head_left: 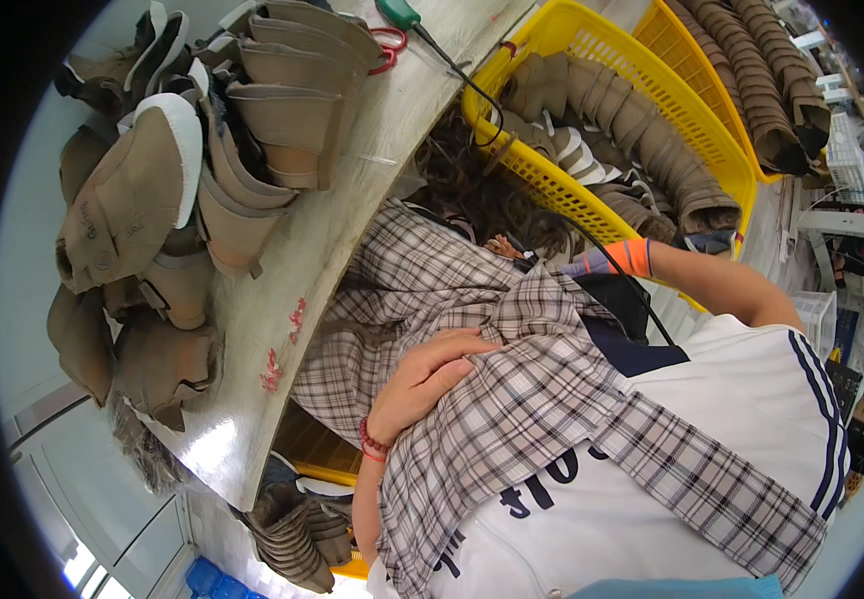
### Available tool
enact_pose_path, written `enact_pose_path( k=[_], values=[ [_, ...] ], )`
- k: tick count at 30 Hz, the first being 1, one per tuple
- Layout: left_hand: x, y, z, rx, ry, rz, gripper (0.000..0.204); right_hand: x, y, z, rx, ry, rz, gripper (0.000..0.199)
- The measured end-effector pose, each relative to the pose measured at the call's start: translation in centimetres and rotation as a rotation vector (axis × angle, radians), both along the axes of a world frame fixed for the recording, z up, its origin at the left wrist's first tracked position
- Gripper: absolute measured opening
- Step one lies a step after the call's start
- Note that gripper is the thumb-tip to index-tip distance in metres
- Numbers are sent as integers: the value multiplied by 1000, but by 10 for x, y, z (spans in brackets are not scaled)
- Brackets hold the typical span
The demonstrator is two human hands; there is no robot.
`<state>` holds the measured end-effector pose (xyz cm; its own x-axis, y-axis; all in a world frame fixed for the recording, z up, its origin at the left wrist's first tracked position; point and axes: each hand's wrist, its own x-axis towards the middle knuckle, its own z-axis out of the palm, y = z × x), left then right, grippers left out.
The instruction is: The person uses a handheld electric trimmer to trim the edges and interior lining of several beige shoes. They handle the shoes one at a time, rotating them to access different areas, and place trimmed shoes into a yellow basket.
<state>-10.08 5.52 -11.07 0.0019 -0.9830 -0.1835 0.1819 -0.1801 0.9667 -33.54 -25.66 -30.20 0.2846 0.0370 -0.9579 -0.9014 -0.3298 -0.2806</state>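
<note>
My left hand (422,377) lies flat on the checked apron (522,419) over my lap. Its fingers are stretched out with nothing in them, and beaded and red bracelets circle the wrist. My right forearm (716,283) bends across beside the yellow basket (572,200), with a purple and orange band (631,260) at the wrist. The right hand beyond that band is mostly hidden by folds of the apron and a dark thing, so its fingers cannot be made out. A thin black cable (634,290) runs over that wrist.
Brown shoe uppers (132,200) are piled on the worktable (327,235), with red scissors (388,50) and a green-handled tool (399,13) with a black cord. Stacked uppers (641,130) fill the basket; more rolls (751,80) lie beyond. Other stacked uppers (287,529) sit below the table.
</note>
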Motion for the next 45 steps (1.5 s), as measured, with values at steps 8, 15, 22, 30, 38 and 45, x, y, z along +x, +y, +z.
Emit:
enact_pose_path(
  k=[8, 15, 22, 30, 38, 45],
  values=[
    [7, 20, -4, -23, 88, 204, 23, -3, -2, -5, 137, -114, 125, 39],
    [17, 70, -9, 26, -87, 801, 18, 152, -119, 98, -81, -501, 681, 22],
    [91, 85, -51, -191, -492, 1601, 19, 378, -181, 151, -1173, -1333, -356, 56],
    [148, 19, -38, -262, -362, 1252, 24, 452, -192, 166, -1245, -1059, -292, 52],
    [189, -33, -41, -444, -280, 1263, 22, 391, -194, 193, -679, -1059, -600, 29],
    [194, -18, -11, -395, -503, 1237, 23, 343, -179, 196, -477, -1076, -656, 35]
  ],
)
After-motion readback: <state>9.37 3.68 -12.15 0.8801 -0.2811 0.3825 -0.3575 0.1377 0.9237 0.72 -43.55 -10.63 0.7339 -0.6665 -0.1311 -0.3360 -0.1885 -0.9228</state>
